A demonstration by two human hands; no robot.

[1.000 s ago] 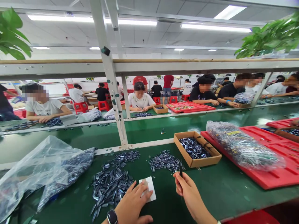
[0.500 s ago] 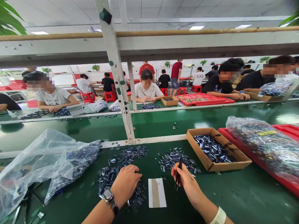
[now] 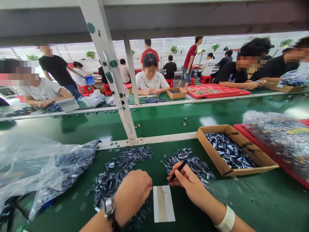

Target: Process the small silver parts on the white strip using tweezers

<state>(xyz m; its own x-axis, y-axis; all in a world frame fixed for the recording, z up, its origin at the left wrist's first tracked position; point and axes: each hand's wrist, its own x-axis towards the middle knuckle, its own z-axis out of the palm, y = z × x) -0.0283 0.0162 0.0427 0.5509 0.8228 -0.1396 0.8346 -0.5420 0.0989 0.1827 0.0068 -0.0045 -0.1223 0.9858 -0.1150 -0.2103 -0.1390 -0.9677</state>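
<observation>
My right hand (image 3: 187,182) grips slim black tweezers (image 3: 178,171), slanted so that the lower end is near the top right corner of a white card (image 3: 156,211) with a tan strip down its middle. On the card's other side is my left hand (image 3: 134,195), wearing a watch, its fingers curled and drawn together. Whatever it may hold is hidden from me. Beneath and beside the left hand spreads a pile of small, shiny dark pieces (image 3: 103,187). A second pile of similar pieces (image 3: 193,164) lies just behind my right hand.
To the right stand a cardboard box (image 3: 209,154) of dark pieces and a full clear plastic bag (image 3: 275,138) on a red tray (image 3: 293,180). A plastic bag of dark pieces (image 3: 79,161) lies left. A white post (image 3: 116,87) rises ahead; co-workers sit beyond the green belt (image 3: 166,120).
My left hand has shifted right toward the card, its fingers more curled. My right hand has moved left, and the tweezers have gone from nearly upright to slanted. The view has tipped downward.
</observation>
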